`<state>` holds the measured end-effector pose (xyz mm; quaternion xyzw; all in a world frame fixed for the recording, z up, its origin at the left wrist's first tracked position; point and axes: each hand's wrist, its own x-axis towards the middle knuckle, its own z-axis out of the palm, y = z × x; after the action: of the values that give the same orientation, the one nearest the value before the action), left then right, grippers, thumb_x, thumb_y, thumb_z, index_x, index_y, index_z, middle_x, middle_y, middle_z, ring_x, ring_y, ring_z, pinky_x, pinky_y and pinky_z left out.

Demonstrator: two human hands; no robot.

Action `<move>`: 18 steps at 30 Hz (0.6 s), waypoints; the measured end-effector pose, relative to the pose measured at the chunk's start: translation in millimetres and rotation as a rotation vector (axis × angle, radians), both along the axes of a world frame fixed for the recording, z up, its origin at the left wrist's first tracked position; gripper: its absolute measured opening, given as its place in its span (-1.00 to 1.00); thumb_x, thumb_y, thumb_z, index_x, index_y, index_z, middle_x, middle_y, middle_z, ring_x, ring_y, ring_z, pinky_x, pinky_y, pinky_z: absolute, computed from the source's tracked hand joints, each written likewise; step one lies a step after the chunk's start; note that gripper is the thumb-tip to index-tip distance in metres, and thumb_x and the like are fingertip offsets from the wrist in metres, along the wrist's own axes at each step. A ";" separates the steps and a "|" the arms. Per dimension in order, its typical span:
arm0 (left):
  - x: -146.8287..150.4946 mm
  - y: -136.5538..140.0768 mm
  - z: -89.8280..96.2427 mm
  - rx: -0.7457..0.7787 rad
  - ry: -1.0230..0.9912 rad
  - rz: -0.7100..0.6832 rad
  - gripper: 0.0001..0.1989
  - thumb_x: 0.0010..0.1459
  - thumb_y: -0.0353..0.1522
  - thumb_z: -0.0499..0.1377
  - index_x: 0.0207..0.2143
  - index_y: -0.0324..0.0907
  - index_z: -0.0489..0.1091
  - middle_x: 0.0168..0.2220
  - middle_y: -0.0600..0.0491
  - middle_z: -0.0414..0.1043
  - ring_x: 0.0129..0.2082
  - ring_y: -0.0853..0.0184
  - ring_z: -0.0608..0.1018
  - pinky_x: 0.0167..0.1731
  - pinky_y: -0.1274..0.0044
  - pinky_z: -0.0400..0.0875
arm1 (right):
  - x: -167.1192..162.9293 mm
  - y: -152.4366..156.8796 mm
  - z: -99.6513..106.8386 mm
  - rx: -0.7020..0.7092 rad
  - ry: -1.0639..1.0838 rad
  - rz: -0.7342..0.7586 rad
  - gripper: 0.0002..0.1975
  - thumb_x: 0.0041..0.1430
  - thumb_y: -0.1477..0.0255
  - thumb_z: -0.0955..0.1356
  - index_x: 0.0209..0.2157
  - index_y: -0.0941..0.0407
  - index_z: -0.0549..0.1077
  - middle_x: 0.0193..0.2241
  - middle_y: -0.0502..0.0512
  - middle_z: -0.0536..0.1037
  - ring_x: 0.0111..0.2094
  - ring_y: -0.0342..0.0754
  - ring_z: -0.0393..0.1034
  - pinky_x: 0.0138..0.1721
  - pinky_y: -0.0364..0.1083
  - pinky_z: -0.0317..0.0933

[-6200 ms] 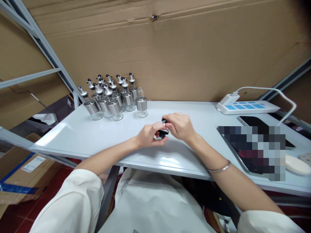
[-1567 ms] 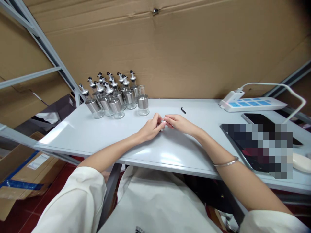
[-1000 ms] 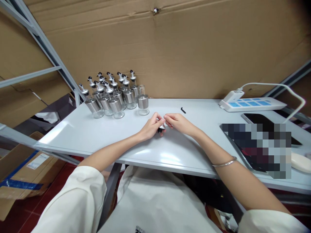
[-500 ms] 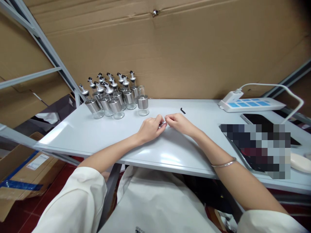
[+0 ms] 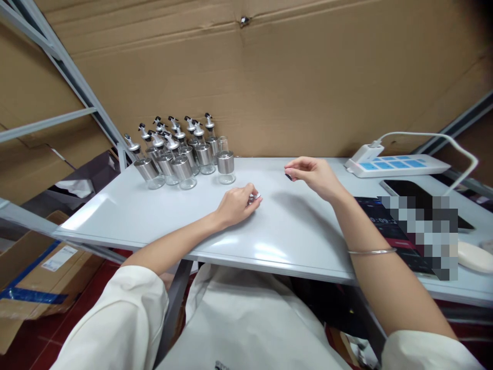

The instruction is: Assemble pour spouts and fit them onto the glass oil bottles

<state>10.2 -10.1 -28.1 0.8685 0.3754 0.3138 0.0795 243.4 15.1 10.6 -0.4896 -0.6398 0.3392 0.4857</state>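
My left hand (image 5: 235,206) rests on the white table (image 5: 215,239), its fingers closed round a small silvery piece (image 5: 254,197) mostly hidden in the grip. To the right and farther back, my right hand (image 5: 316,178) is raised a little over the tabletop. Its thumb and fingertips pinch a small black piece (image 5: 288,177), of which only the end shows. Beyond my left hand stands a glass bottle with a steel sleeve (image 5: 225,163) and no spout on top. Several similar oil bottles (image 5: 184,169) with silver-and-black pour spouts cluster to its left.
At the right back lies a white power strip (image 5: 400,165) with a plugged-in charger (image 5: 366,153) and cable. A dark phone (image 5: 414,198), a partly blurred screen device (image 5: 379,216) and a pale rounded object (image 5: 475,257) lie nearer. A cardboard wall (image 5: 292,92) closes the back.
My right hand has left my left hand, moved right and away from me, and picked up the black piece from the table. My left hand has stayed in place with the silvery piece.
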 end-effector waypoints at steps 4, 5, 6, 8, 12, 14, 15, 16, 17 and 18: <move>-1.2 0.0 0.8 -0.016 -0.013 -0.009 -0.83 0.21 -0.25 0.01 -0.30 -0.17 0.25 -0.40 0.01 0.48 -0.45 0.35 0.50 -0.38 0.52 0.32 | 12.1 2.4 0.0 -0.016 -0.283 -0.152 -0.82 -0.02 0.31 0.38 -0.41 0.12 0.47 -0.53 0.07 0.49 -0.47 -0.07 0.36 -0.29 -0.03 0.26; -1.5 -0.1 1.0 -0.020 -0.014 -0.015 -0.83 0.20 -0.25 0.01 -0.30 -0.17 0.25 -0.40 0.01 0.48 -0.45 0.35 0.50 -0.37 0.52 0.32 | 13.5 2.6 0.0 -0.015 -0.372 -0.182 -0.87 0.03 0.35 0.34 -0.41 0.12 0.46 -0.53 0.07 0.51 -0.45 -0.06 0.39 -0.26 -0.03 0.25; -1.6 -0.3 1.2 -0.023 -0.014 -0.020 -0.83 0.21 -0.25 0.00 -0.30 -0.17 0.25 -0.40 0.01 0.48 -0.45 0.34 0.50 -0.37 0.52 0.33 | 14.5 2.8 -0.4 -0.013 -0.448 -0.199 -0.89 0.07 0.39 0.30 -0.43 0.12 0.44 -0.53 0.08 0.52 -0.42 -0.05 0.41 -0.23 -0.03 0.24; -1.7 -0.6 1.5 -0.023 -0.010 -0.024 -0.82 0.21 -0.25 0.00 -0.30 -0.17 0.24 -0.40 0.00 0.48 -0.44 0.34 0.50 -0.37 0.51 0.33 | 15.7 3.8 -2.7 -0.028 -0.520 -0.187 -0.89 0.12 0.44 0.25 -0.44 0.11 0.38 -0.50 0.08 0.55 -0.41 -0.06 0.43 -0.22 -0.06 0.24; -1.7 -0.9 1.7 -0.024 -0.001 -0.022 -0.81 0.21 -0.24 -0.01 -0.30 -0.18 0.24 -0.40 0.01 0.49 -0.45 0.35 0.50 -0.37 0.52 0.33 | 20.0 7.8 -9.7 -0.080 -0.576 -0.117 -0.92 0.12 0.43 0.25 -0.43 0.10 0.33 -0.48 0.07 0.55 -0.45 -0.09 0.40 -0.33 -0.10 0.22; -1.8 -0.8 1.5 -0.027 0.002 -0.020 -0.81 0.21 -0.24 0.00 -0.30 -0.17 0.25 -0.40 0.02 0.48 -0.45 0.36 0.50 -0.37 0.52 0.33 | 23.4 9.4 -11.7 -0.056 -0.677 -0.101 -0.91 0.06 0.41 0.31 -0.49 0.10 0.37 -0.50 0.06 0.52 -0.47 -0.08 0.34 -0.38 -0.10 0.18; -1.9 -0.8 1.4 -0.030 0.003 -0.019 -0.82 0.21 -0.24 0.00 -0.30 -0.17 0.25 -0.40 0.02 0.48 -0.45 0.36 0.50 -0.36 0.52 0.33 | 25.0 9.8 -12.1 -0.055 -0.717 -0.092 -0.90 0.02 0.40 0.34 -0.52 0.09 0.39 -0.52 0.06 0.51 -0.49 -0.08 0.32 -0.39 -0.10 0.16; -2.0 -0.8 1.2 -0.033 0.003 -0.019 -0.82 0.21 -0.24 0.00 -0.29 -0.17 0.25 -0.40 0.02 0.48 -0.45 0.36 0.50 -0.36 0.52 0.33 | 26.4 10.0 -12.3 -0.071 -0.738 -0.081 -0.91 -0.01 0.41 0.35 -0.55 0.09 0.41 -0.54 0.05 0.49 -0.50 -0.08 0.30 -0.41 -0.10 0.15; -2.0 -0.8 1.0 -0.038 0.003 -0.022 -0.82 0.21 -0.24 0.00 -0.29 -0.17 0.25 -0.40 0.02 0.48 -0.44 0.36 0.50 -0.36 0.52 0.33 | 27.7 10.0 -12.5 -0.102 -0.743 -0.067 -0.92 -0.04 0.43 0.36 -0.56 0.09 0.43 -0.55 0.05 0.49 -0.51 -0.08 0.30 -0.42 -0.10 0.15; -2.0 -0.8 0.7 -0.043 0.003 -0.024 -0.82 0.21 -0.24 0.00 -0.29 -0.17 0.25 -0.39 0.02 0.48 -0.44 0.35 0.50 -0.36 0.52 0.33 | 28.6 10.0 -12.8 -0.138 -0.743 -0.048 -0.94 -0.06 0.46 0.36 -0.56 0.09 0.44 -0.56 0.04 0.49 -0.52 -0.09 0.31 -0.43 -0.10 0.15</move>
<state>8.2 -10.9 -27.3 0.8715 0.3718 0.3032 0.1013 272.1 25.1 -2.2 -0.6256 -0.7363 0.1696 0.1942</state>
